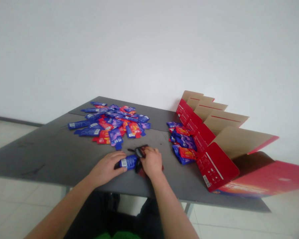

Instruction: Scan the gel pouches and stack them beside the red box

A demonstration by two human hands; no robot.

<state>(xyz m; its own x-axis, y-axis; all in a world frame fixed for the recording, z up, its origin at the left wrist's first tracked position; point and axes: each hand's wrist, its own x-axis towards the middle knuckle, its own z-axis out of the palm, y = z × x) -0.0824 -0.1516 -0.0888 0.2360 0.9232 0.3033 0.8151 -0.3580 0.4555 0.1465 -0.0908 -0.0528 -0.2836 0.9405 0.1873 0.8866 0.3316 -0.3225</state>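
Note:
My left hand (111,167) is closed around the left end of a small blue carton (129,162) with a white barcode label, which lies near the table's front edge. Against the carton's right end sits a dark, shiny black object (139,153) with a dark reddish part beside it. My right hand (151,161) is closed over that object, its fingers bent down and partly hidden. What the black object is, I cannot make out. Beyond both hands spreads a loose pile of blue and red flat packages (116,120), some with tabs sticking out.
Blue and red sachets (185,142) lie in a short row right of my hands. Alongside them, several open red cartons (213,166) stand in a line, their brown flaps (241,139) raised. The dark grey table (62,156) reaches back toward a white wall (144,49).

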